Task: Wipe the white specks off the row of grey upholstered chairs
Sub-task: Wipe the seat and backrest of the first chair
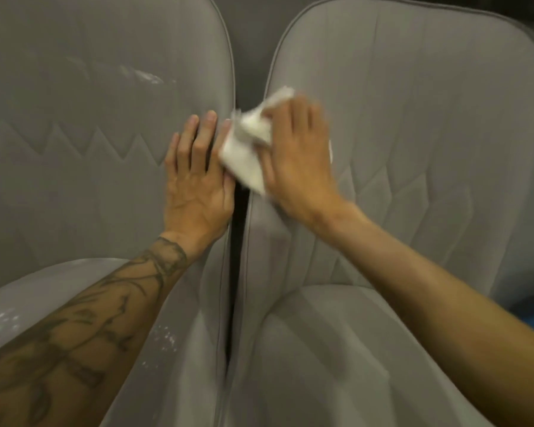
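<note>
Nearest, a tattooed left forearm crosses the seat of the left chair. White specks lie scattered on that seat just beside the arm, with more at the seat's far left edge. The bare right forearm stretches over the seat of the right chair. The two grey chairs stand side by side with a narrow dark gap between them.

Further up, the left hand lies flat on the inner edge of the left chair's backrest. Its fingers are straight, its grip apart and holding nothing. Just beside it, the right hand has its grip clamped on a crumpled white cloth, fingers curled over it. The cloth is blurred; it spans the gap and touches the left hand's fingers.

Farthest, a white smear marks the upper part of the left backrest.
</note>
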### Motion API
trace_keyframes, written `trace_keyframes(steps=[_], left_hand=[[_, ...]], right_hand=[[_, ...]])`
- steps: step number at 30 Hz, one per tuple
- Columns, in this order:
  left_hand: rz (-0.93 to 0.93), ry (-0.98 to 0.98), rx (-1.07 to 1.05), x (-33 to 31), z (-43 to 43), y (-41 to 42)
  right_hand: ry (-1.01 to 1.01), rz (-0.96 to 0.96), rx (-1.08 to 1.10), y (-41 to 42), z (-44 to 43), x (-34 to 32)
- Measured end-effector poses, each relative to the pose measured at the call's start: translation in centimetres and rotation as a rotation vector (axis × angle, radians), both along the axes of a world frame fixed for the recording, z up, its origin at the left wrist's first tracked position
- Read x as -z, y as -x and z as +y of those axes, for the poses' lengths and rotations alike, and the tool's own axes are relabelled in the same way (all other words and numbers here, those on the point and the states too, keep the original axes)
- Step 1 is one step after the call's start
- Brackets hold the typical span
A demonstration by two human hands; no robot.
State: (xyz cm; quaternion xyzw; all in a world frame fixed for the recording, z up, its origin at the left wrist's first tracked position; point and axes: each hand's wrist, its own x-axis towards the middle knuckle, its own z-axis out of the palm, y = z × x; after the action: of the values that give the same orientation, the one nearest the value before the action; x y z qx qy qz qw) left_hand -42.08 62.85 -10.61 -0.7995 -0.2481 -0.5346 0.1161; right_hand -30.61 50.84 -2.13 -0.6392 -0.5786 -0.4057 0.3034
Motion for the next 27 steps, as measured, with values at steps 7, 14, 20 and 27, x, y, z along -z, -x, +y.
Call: trace_keyframes(steps=[7, 14, 20, 27], left_hand=[[0.007, -0.007, 0.014, 0.2, 0.5, -0.2], [0.012, -0.013, -0.038, 0.2, 0.3, -0.2], [0.021, 0.027, -0.032, -0.3, -0.4, 0.1], [0.065, 0.023, -0.083, -0.3, -0.2, 0.0]], right_hand=[[0.084, -0.075, -0.013, -0.1, -0.5, 0.7], [0.055, 0.01, 0.003, 1.6, -2.5, 7.8], [0.221, -0.022, -0.12, 1.7, -5.9, 13.1], [-0.029, 0.123, 0.011, 1.9, -2.4, 8.1]])
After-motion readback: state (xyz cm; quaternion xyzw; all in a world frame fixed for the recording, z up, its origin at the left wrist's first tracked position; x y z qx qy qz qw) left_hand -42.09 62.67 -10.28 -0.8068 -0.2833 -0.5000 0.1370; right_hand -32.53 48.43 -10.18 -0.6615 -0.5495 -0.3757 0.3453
